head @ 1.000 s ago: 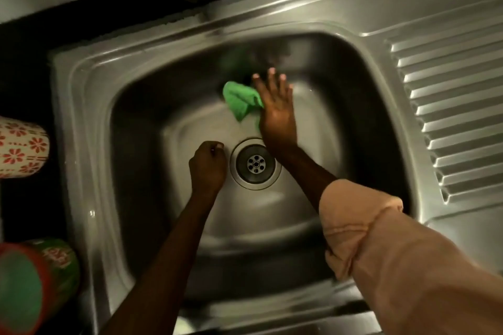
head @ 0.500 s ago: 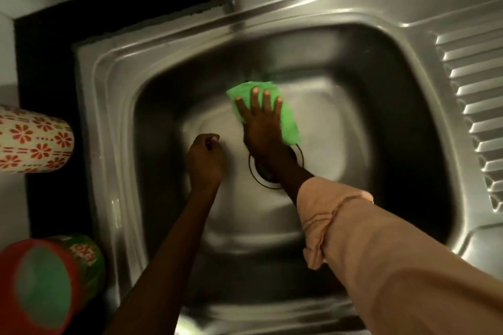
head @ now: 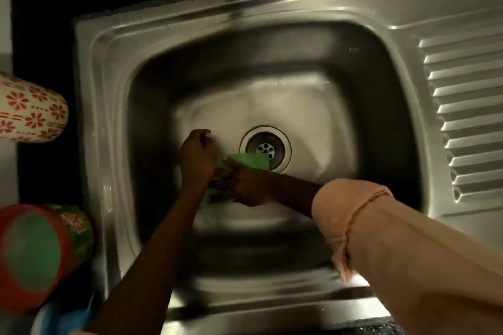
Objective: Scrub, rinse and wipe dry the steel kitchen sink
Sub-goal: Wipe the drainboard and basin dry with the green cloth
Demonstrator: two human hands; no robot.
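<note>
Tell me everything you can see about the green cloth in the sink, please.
The green cloth is thin, soft-looking and plain bright green. It lies on the floor of the steel sink, its upper corner overlapping the drain rim. The right hand presses on it, covering its middle; the left hand hides its left edge.

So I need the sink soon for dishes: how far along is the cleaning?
Nothing looks finished. In hand: the right hand presses a green cloth on the basin floor beside the drain; the left hand rests fisted nearby. The sink walls still need going over.
</note>
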